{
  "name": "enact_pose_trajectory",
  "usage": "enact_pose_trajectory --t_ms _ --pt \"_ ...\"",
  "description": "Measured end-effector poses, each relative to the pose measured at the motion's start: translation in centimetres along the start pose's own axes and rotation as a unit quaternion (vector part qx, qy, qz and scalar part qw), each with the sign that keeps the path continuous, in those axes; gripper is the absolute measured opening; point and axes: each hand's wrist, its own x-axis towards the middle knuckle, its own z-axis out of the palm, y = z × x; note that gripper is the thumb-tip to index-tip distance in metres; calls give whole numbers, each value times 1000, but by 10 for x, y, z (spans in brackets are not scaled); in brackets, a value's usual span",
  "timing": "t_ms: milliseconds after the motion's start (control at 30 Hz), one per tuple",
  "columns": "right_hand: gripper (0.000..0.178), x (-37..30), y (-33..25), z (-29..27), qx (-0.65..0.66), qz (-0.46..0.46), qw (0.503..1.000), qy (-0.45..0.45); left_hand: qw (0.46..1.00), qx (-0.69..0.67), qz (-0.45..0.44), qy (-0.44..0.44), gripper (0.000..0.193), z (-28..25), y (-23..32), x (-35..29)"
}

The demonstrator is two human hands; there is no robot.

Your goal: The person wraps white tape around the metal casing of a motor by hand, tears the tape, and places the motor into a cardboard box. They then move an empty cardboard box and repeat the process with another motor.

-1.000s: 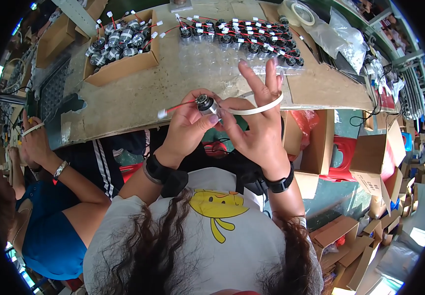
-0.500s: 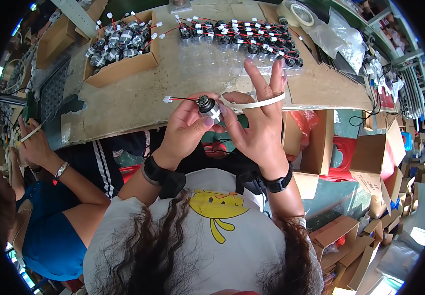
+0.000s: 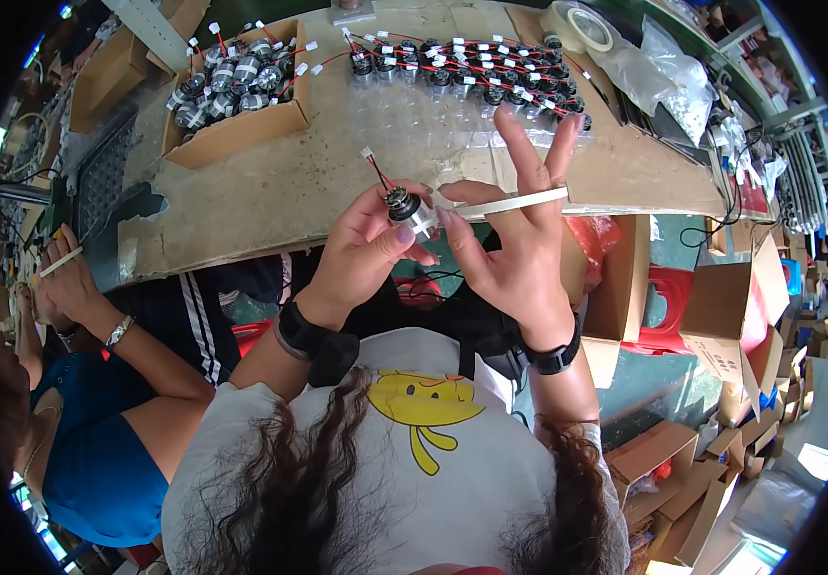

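By the edge of the worktop [image 3: 260, 187], the small motor [image 3: 408, 214] is pinched by the left hand [image 3: 351, 257] and is now turned, wires [image 3: 377, 171] pointing away, so a new side seems shown to the right hand [image 3: 521, 261], whose grip can't be told.

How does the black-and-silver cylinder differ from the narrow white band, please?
The black-and-silver cylinder is stubby; the narrow white band is long and thin. The cylinder has red and black wires; the band has none. The left hand holds the cylinder; the band crosses the right hand's fingers. Both are in one person's hands.
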Motion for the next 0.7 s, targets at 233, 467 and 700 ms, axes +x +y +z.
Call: enact_pose_trajectory --t_ms 233,467,700 --pt "12 -3 3 4 -60 -30 998 15 999 32 20 -8 42 -5 -3 -2" --pt "13 -12 7 20 -81 -45 995 47 1000 10 6 16 42 5 -4 1" --pt "18 0 4 -2 38 -18 999 -20 999 48 12 -16 44 -1 2 3"
